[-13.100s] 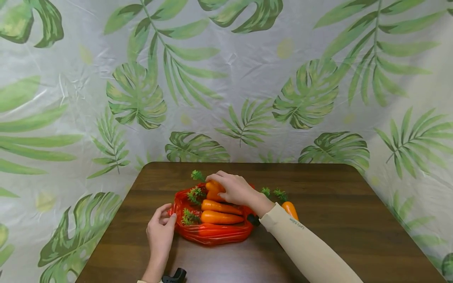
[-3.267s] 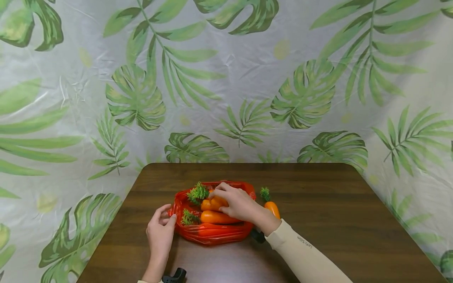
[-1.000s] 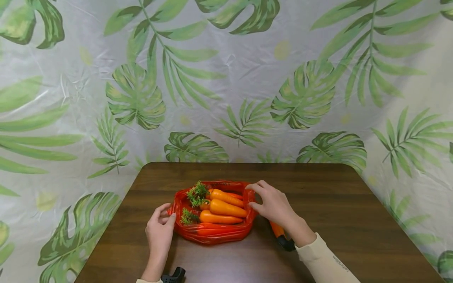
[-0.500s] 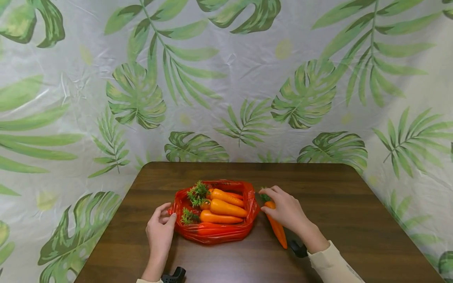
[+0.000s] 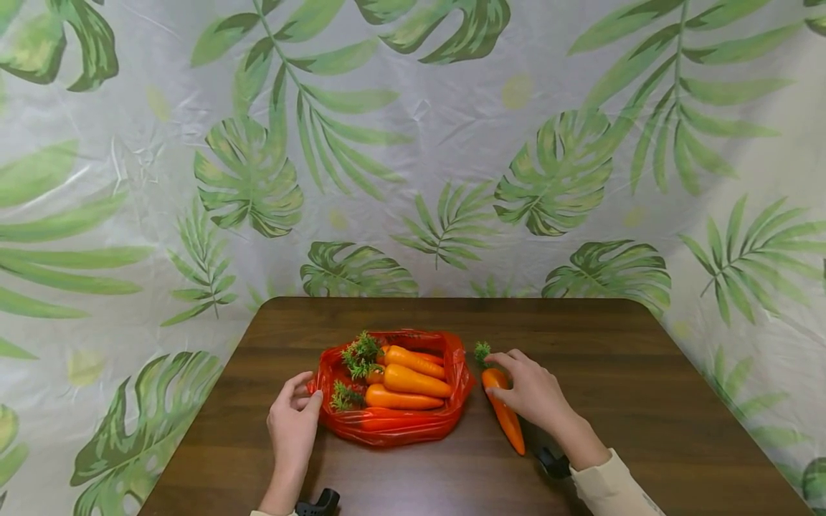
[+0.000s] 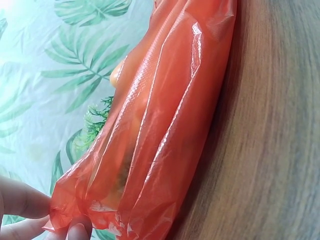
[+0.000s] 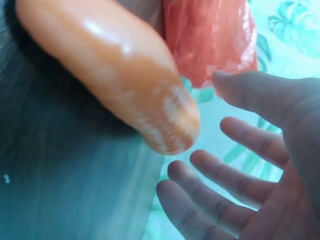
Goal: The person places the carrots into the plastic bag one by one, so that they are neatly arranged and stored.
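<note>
A red plastic bag [image 5: 387,428] lies with its mouth spread upward, holding several carrots [image 5: 416,388] with green tops. My left hand [image 5: 293,416] pinches the bag's left edge; in the left wrist view, thumb and fingers [image 6: 25,198] hold the gathered plastic [image 6: 145,115]. To the right of the bag, one more carrot [image 5: 505,416] rests on the table, its leafy top pointing away. My right hand [image 5: 529,390] is over its thick end. The right wrist view shows the right fingers [image 7: 215,192] spread and apart from the carrot [image 7: 105,60].
The dark wooden table [image 5: 619,401] extends on both sides of the bag. A leaf-patterned sheet [image 5: 452,143] hangs behind it. A black wrist mount [image 5: 319,504] sits by the left wrist, another [image 5: 553,464] by the right.
After reaching into the bag on a carrot, my right hand let go, passed the bag's right rim and moved right to the carrot outside. My left hand stayed on the bag's edge.
</note>
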Tool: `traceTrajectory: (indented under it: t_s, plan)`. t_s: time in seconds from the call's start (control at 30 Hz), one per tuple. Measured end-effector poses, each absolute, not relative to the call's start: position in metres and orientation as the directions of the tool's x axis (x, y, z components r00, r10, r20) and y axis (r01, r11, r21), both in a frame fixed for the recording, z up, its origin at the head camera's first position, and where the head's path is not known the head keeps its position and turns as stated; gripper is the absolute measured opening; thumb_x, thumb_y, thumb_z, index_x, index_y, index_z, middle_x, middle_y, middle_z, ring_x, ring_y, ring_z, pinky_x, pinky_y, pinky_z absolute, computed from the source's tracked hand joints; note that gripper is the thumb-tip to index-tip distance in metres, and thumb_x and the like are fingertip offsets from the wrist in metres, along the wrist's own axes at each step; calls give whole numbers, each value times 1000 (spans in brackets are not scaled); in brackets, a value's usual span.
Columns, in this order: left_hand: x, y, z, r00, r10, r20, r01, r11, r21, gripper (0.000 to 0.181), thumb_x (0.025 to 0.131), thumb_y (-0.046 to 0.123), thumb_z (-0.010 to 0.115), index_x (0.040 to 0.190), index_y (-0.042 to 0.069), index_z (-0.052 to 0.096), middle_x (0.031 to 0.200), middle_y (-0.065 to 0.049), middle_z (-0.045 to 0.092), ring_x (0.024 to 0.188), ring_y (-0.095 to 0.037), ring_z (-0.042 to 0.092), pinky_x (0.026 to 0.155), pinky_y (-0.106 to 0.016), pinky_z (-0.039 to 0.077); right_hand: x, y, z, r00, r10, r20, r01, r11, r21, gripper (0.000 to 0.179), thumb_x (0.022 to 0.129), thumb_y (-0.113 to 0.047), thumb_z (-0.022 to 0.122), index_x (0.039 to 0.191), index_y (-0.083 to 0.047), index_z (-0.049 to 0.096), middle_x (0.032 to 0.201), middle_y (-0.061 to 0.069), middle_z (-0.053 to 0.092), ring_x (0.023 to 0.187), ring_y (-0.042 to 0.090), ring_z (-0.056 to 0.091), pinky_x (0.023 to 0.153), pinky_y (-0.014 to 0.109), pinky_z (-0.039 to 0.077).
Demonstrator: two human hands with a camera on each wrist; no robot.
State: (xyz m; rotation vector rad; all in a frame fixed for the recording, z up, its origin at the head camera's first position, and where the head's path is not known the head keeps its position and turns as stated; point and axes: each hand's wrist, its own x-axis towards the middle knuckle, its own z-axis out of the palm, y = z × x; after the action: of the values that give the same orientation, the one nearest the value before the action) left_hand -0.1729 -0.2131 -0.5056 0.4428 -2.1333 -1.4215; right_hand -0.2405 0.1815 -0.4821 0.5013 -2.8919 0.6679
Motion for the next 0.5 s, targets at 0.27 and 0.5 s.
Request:
traceTrajectory:
  t_s: [0.27,0.5]
  plan:
    - [-172,-214,-502,-808,-536,243,20,388,922,33,89,7,75,122,14,71,100,-9,68,79,-18,67,58,-24,50,-242,183,-488,-947,-278,160,-320,844,-430,53,81,-32,85,130,-24,67,112,2,62,78,17,58,61,39,49]
    - [-172,-214,-502,-813,-534,231,14,378,926,33,89,7,75,121,14,71,101,-9,68,80,-17,67,59,-24,50,-244,184,-495,-945,-285,163,-328,831,-450,53,79,-31,87,128,-22,68,109,2,61,78,17,57,66,38,50]
